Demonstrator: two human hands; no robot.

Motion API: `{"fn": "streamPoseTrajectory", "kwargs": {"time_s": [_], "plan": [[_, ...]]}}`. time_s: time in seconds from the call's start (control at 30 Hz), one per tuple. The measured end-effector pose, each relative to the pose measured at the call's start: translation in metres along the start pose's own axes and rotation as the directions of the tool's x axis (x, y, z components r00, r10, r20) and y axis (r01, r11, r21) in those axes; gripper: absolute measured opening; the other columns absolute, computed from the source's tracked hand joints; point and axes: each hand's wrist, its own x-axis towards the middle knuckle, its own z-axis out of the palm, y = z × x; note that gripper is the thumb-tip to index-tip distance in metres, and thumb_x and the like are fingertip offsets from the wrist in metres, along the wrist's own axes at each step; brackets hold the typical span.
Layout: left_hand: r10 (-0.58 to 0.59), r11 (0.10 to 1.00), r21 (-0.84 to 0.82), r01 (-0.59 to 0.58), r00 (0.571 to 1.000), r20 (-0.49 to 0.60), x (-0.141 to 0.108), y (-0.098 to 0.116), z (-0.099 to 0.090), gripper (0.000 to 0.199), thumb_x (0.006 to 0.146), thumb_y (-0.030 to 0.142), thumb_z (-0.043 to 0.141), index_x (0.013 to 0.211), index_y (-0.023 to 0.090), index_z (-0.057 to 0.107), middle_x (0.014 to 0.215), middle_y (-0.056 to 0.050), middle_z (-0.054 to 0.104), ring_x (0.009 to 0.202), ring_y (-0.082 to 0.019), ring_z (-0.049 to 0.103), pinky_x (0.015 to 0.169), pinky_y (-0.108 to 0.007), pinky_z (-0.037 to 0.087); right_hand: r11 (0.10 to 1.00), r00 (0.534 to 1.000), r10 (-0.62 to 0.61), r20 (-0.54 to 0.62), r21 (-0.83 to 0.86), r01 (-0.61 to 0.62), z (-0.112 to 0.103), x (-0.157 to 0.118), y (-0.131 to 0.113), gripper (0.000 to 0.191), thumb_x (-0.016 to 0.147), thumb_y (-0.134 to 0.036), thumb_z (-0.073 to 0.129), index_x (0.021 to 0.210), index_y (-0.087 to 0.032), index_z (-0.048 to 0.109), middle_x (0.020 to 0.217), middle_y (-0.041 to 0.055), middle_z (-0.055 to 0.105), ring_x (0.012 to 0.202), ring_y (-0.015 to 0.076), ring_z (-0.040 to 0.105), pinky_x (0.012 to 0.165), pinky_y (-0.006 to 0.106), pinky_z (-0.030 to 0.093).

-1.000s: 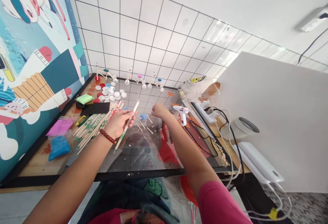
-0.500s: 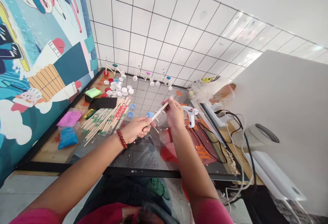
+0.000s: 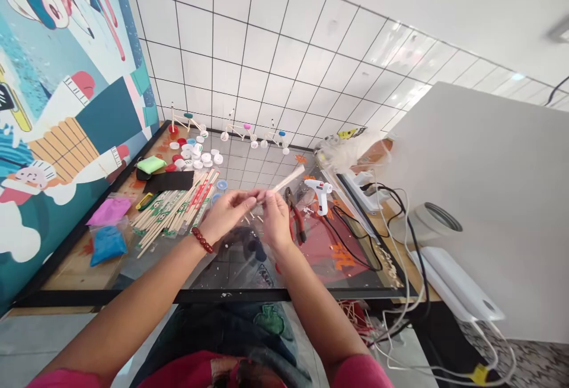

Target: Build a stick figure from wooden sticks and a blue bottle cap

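Two-handed pinch by left hand (image 3: 232,211) and right hand (image 3: 275,219), close together above the tabletop (image 3: 217,275), on a pale, apparently sleeved stick (image 3: 288,179) slanting up rightward. Likely light, stiff, slick in its sleeve; grip mid-length, avoid bending.

From where I stood, the left hand (image 3: 231,211) and right hand (image 3: 276,219) met over the middle of the table (image 3: 231,295), a stick (image 3: 288,179) between them. To their left lay the chopsticks (image 3: 171,211), with the clay packets (image 3: 109,243) farther left. Behind the chopsticks sat a sheet (image 3: 169,181), then the bottle caps (image 3: 195,156); three models (image 3: 247,127) lined the back edge, before the wall (image 3: 267,38). Just right of the hands lay the pliers (image 3: 299,219), then the glue gun (image 3: 322,198), and beyond that a power strip (image 3: 361,194).
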Motion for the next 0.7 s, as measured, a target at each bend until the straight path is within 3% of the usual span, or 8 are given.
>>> {"fn": "streamPoseTrajectory", "kwargs": {"time_s": [0.1, 0.17, 0.23, 0.4, 0.5, 0.57, 0.63, 0.7], "plan": [[0.124, 0.989, -0.082, -0.121, 0.992, 0.023, -0.002, 0.013, -0.011, 0.035, 0.075, 0.048, 0.079, 0.096, 0.021, 0.075, 0.103, -0.008, 0.072, 0.102, -0.021, 0.064, 0.086, -0.029, 0.048, 0.992, 0.982, 0.097, 0.165, -0.093, -0.082, 0.003, -0.016, -0.013, 0.045, 0.091, -0.06, 0.052, 0.066, -0.022, 0.053, 0.058, -0.0031, 0.05, 0.059, 0.0127, 0.046, 0.063, 0.028, 0.04], [0.08, 0.974, -0.222, -0.037, 0.979, 0.188, -0.004, 0.019, -0.013, 0.036, 0.077, 0.051, 0.077, 0.088, 0.017, 0.075, 0.096, -0.011, 0.072, 0.102, -0.024, 0.065, 0.09, -0.034, 0.049, 0.961, 0.912, 0.275, 0.305, -0.07, -0.266, 0.011, -0.031, -0.017, 0.047, 0.087, -0.062, 0.057, 0.065, -0.022, 0.052, 0.048, -0.0061, 0.042, 0.048, 0.0101, 0.035, 0.052, 0.026, 0.03], [0.016, 0.928, -0.363, 0.083, 0.965, 0.262, -0.004, 0.023, -0.013, 0.034, 0.079, 0.048, 0.076, 0.07, 0.016, 0.068, 0.076, -0.007, 0.066, 0.085, -0.022, 0.066, 0.085, -0.037, 0.052, 0.895, 0.858, 0.391, 0.333, 0.079, -0.438, 0.019, -0.052, -0.016, 0.048, 0.083, -0.065, 0.06, 0.065, -0.023, 0.048, 0.044, -0.0099, 0.032, 0.042, 0.0082, 0.026, 0.047, 0.025, 0.023], [-0.129, 0.774, -0.626, 0.095, 0.992, -0.01, 0.012, 0.029, -0.032, 0.038, 0.096, 0.034, 0.058, 0.063, 0.018, 0.05, 0.056, 0.004, 0.044, 0.057, -0.01, 0.054, 0.065, -0.025, 0.053, 0.773, 0.766, 0.487, 0.419, 0.2, -0.601, 0.011, -0.123, -0.014, 0.048, 0.087, -0.061, 0.061, 0.063, -0.022, 0.044, 0.041, -0.0104, 0.031, 0.039, 0.0072, 0.025, 0.046, 0.025, 0.021], [-0.067, 0.736, -0.675, -0.05, 0.987, -0.147, 0.021, 0.036, -0.051, 0.038, 0.097, 0.031, 0.058, 0.064, 0.017, 0.046, 0.051, 0.009, 0.029, 0.041, -0.004, 0.031, 0.042, -0.013, 0.034, 0.77, 0.694, 0.514, 0.504, 0.087, -0.633, -0.01, -0.151, -0.025, 0.048, 0.092, -0.058, 0.056, 0.063, -0.021, 0.047, 0.044, -0.0083, 0.035, 0.042, 0.008, 0.028, 0.046, 0.026, 0.021], [-0.037, 0.768, -0.64, -0.031, 0.995, -0.093, 0.018, 0.04, -0.052, 0.036, 0.094, 0.031, 0.063, 0.064, 0.017, 0.049, 0.049, 0.009, 0.027, 0.038, -0.003, 0.023, 0.036, -0.014, 0.021, 0.884, 0.843, 0.396, 0.364, 0.098, -0.458, -0.024, -0.144, -0.036, 0.048, 0.094, -0.056, 0.055, 0.064, -0.019, 0.055, 0.05, -0.004, 0.044, 0.05, 0.01, 0.039, 0.053, 0.027, 0.03], [-0.057, 0.858, -0.508, 0.078, 0.997, 0.056, 0.008, 0.042, -0.038, 0.031, 0.086, 0.033, 0.073, 0.066, 0.015, 0.057, 0.05, 0.009, 0.032, 0.039, -0.003, 0.023, 0.036, -0.016, 0.018, 0.966, 0.969, 0.225, 0.099, 0.104, -0.235, -0.032, -0.115, -0.047, 0.042, 0.09, -0.054, 0.062, 0.068, -0.018, 0.063, 0.065, 0.0004, 0.057, 0.067, 0.0134, 0.052, 0.067, 0.029, 0.04], [-0.104, 0.944, -0.285, 0.167, 0.969, 0.226, -0.006, 0.041, -0.014, 0.029, 0.074, 0.036, 0.083, 0.074, 0.012, 0.067, 0.055, 0.006, 0.043, 0.041, -0.002, 0.026, 0.037, -0.016, 0.017, 0.983, 0.989, 0.127, -0.078, 0.143, -0.115, -0.031, -0.077, -0.056, 0.033, 0.083, -0.054, 0.07, 0.082, -0.021, 0.071, 0.081, 0.0009, 0.065, 0.079, 0.0147, 0.057, 0.075, 0.03, 0.044]]}}
